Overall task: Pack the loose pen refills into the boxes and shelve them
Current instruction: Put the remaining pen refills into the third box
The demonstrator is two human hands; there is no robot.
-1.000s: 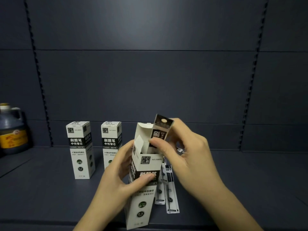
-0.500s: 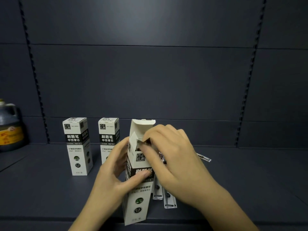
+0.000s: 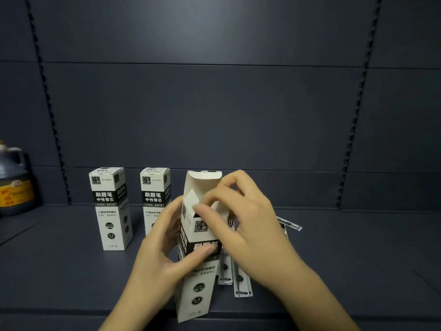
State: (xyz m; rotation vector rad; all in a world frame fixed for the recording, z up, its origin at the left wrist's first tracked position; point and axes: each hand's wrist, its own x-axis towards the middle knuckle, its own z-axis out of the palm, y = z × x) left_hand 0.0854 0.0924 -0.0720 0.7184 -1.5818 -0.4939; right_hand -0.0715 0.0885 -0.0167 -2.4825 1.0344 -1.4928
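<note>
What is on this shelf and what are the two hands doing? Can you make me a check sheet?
Surface: dark shelf, dim light.
Job's things: open box tilted, top flaps up; two closed boxes standing upright behind it; loose refill packs lying flat by the open box, another farther back.
Clutter: dark jug with a yellow label at the far left.
Grippers: left hand grips the open box's body; right hand has its fingers at the box mouth; what they pinch is hidden.
Cables: nothing seen.
Surroundings: dark back panels with slotted uprights.
</note>
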